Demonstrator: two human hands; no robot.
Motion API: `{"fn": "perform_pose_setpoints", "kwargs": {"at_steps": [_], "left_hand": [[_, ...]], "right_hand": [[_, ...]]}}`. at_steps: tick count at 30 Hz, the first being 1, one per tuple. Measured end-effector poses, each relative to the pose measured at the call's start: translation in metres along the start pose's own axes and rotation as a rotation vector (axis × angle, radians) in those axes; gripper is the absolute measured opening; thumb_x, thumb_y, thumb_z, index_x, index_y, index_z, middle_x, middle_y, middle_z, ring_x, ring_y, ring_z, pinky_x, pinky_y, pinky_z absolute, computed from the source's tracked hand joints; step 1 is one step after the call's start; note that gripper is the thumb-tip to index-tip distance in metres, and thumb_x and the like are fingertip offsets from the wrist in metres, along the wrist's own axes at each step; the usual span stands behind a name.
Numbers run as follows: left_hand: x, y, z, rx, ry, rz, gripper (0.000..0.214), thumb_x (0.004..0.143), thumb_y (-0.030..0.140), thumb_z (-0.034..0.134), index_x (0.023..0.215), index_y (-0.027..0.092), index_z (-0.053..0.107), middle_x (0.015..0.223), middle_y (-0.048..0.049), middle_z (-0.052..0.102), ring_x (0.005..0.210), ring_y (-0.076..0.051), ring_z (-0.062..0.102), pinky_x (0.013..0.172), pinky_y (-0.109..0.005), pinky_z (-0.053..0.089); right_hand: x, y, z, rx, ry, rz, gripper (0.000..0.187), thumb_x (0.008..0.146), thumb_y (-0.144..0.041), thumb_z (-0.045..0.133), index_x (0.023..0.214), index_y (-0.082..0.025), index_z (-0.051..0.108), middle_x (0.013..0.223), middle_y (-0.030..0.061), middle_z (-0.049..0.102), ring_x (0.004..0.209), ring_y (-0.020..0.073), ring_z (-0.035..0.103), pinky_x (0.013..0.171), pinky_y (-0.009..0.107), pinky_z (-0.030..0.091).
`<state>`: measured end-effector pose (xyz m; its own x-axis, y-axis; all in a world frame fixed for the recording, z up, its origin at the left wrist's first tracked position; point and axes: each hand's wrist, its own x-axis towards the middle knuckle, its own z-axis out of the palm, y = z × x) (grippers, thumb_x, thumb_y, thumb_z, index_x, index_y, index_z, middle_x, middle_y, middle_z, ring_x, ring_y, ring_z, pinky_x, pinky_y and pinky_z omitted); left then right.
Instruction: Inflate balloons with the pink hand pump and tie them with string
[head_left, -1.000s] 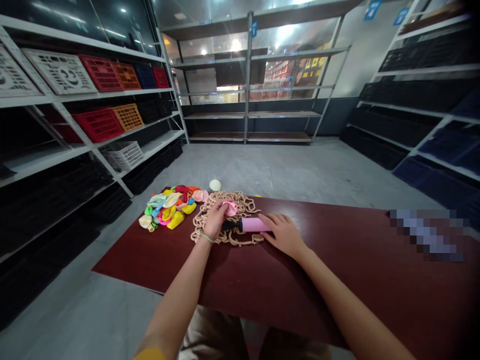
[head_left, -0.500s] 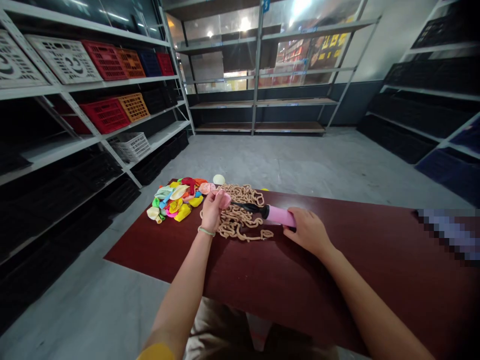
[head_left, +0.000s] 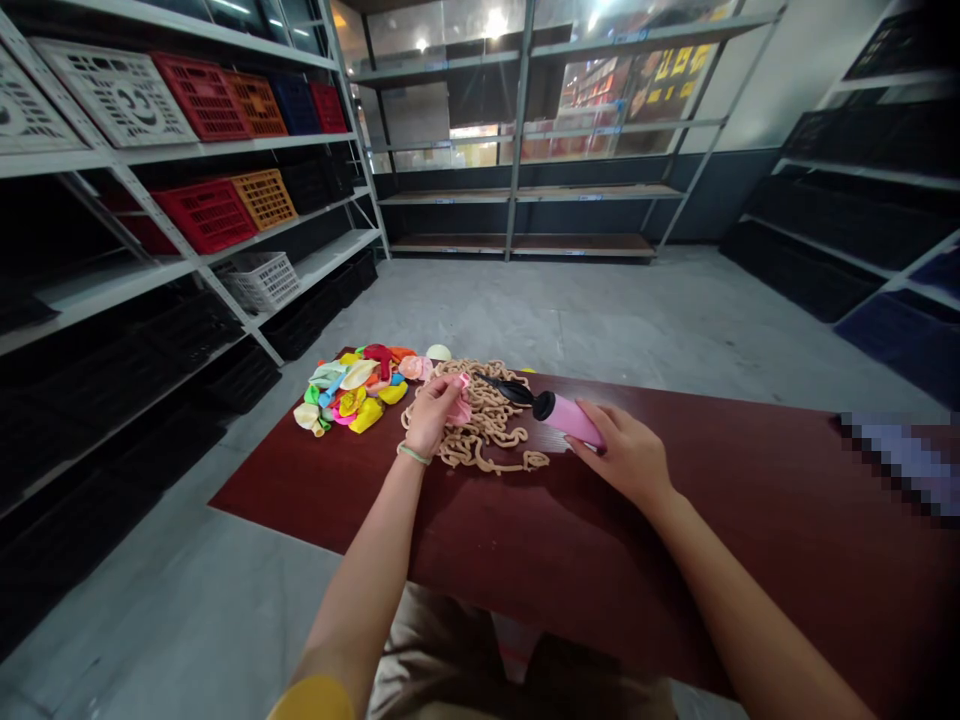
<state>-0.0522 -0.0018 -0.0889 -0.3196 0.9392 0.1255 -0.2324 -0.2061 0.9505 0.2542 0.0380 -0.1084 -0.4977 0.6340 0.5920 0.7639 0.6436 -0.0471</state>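
Between the fingers of my left hand is a limp pink balloon, its neck near my fingertips. My right hand grips the pink barrel of a balloon pump, whose black nozzle points left toward the balloon. The nozzle tip and the balloon's mouth look slightly apart. Below and behind both lies a heap of long tan balloons, curled and tangled. Left of my left hand, a pile of uninflated balloons in many colours rests on the table.
The dark red table runs across in front of me. A pale round thing shows at its far edge. A pixelated object lies at the right end. Shelving with coloured crates stands at the left, more racks at the back.
The pump's nozzle has come away from the pink balloon, tilting up slightly as my right hand shifted a little right. The balloon now hangs below my left fingers. The view has shifted slightly.
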Motion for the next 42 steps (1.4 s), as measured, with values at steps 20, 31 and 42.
{"fn": "perform_pose_setpoints", "kwargs": {"at_steps": [20, 31, 42], "left_hand": [[-0.002, 0.003, -0.008, 0.374, -0.1, -0.025, 0.027, 0.074, 0.039, 0.075, 0.091, 0.018, 0.075, 0.069, -0.0016, 0.065, 0.052, -0.009, 0.05, 0.047, -0.019, 0.041], [-0.008, 0.009, 0.005, 0.608, -0.2, 0.292, 0.019, 0.079, 0.033, 0.071, 0.095, 0.024, 0.074, 0.099, -0.008, 0.068, 0.098, -0.024, 0.059, 0.096, -0.04, 0.043], [-0.023, 0.005, 0.013, 0.656, 0.137, 0.308, 0.03, 0.085, 0.044, 0.064, 0.065, 0.021, 0.064, 0.068, -0.0032, 0.058, 0.074, -0.019, 0.055, 0.078, -0.03, 0.044]], "right_hand": [[0.003, 0.025, -0.015, -0.114, -0.069, -0.111, 0.048, 0.092, -0.043, 0.052, 0.138, -0.029, 0.051, 0.116, 0.0087, 0.064, 0.1, 0.0249, 0.057, 0.083, 0.037, 0.039], [0.002, 0.003, -0.008, -0.062, -0.1, -0.077, 0.048, 0.091, -0.043, 0.052, 0.136, -0.028, 0.053, 0.113, 0.0079, 0.066, 0.098, 0.0241, 0.059, 0.082, 0.035, 0.04], [0.002, -0.031, -0.006, 0.072, -0.026, 0.09, 0.05, 0.09, -0.047, 0.053, 0.136, -0.026, 0.052, 0.112, 0.0071, 0.068, 0.088, 0.0218, 0.065, 0.071, 0.03, 0.047]]}}
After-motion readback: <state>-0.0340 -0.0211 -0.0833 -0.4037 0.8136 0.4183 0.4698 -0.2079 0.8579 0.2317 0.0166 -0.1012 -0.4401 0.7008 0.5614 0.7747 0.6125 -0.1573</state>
